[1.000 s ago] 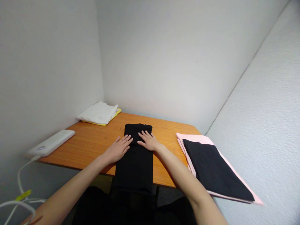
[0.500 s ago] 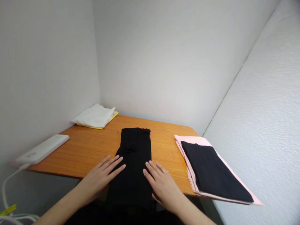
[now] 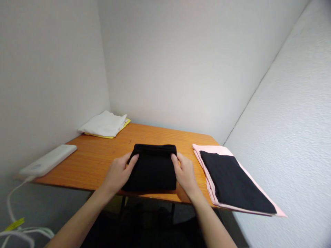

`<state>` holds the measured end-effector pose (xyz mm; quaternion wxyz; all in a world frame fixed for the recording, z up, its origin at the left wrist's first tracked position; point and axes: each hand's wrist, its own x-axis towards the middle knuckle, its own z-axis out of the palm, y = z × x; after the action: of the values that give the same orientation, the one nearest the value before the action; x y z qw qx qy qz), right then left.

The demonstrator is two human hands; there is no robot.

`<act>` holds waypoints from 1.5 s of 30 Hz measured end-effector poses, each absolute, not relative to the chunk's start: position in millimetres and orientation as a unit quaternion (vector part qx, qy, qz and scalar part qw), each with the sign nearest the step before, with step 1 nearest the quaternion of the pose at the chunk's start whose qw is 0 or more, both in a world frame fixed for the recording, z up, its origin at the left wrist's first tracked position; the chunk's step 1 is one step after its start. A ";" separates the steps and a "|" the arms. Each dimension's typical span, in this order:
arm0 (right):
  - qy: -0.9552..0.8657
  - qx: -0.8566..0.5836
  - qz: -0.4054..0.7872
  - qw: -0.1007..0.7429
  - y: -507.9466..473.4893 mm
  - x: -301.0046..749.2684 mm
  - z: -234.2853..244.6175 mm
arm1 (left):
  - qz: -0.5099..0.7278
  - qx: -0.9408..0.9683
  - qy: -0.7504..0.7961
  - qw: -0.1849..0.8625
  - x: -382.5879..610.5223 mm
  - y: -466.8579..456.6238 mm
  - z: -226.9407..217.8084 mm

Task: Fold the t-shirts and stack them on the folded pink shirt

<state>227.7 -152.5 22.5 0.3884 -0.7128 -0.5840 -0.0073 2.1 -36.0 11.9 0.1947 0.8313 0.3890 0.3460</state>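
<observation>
A black garment (image 3: 152, 172), folded into a short, thick bundle, lies at the front middle of the wooden table (image 3: 95, 165). My left hand (image 3: 120, 174) grips its left side, thumb on top and fingers tucked around the edge out of sight. On the opposite side my right hand (image 3: 184, 172) holds the garment the same way, its thumb pressing near the far corner. A fold of the cloth rises along the far edge between both thumbs.
To the right, a folded black cloth (image 3: 235, 181) rests on a folded pink cloth (image 3: 212, 148) overhanging the table's front edge. White fabric (image 3: 104, 124) lies over yellow fabric (image 3: 126, 123) at the back left. A white power bank (image 3: 49, 160) with a cable (image 3: 11, 203) sits front left.
The black garment's near part, which hung over the front edge, is now folded up onto the table. Both hands went from lying flat on it to gripping its sides.
</observation>
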 end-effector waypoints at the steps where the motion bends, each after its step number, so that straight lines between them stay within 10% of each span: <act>1: -0.573 -0.738 -0.024 0.356 -139.8 230.2 27.5 | 0.318 0.833 0.420 0.169 11.0 -23.5 16.4; 12: -0.564 -0.802 -0.003 0.197 -121.4 191.0 -35.1 | 0.221 0.852 0.474 0.028 29.0 -17.1 -39.5; 28: -0.425 -0.851 -0.015 0.309 -178.3 192.6 -38.4 | 0.405 0.799 0.406 0.181 27.2 -86.3 -64.7; 38: -0.337 -0.751 -0.165 0.544 -260.4 300.0 45.4 | 0.440 0.781 0.243 0.371 153.5 -145.4 34.3; 45: -0.308 -0.841 -0.174 0.409 -316.3 421.0 39.4 | 0.290 0.829 0.188 0.439 283.6 -192.1 7.8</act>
<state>421.0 -316.3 39.4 0.4095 -0.8411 -0.3077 -0.1739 283.6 -192.1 7.8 0.4391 0.8294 0.1878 0.2898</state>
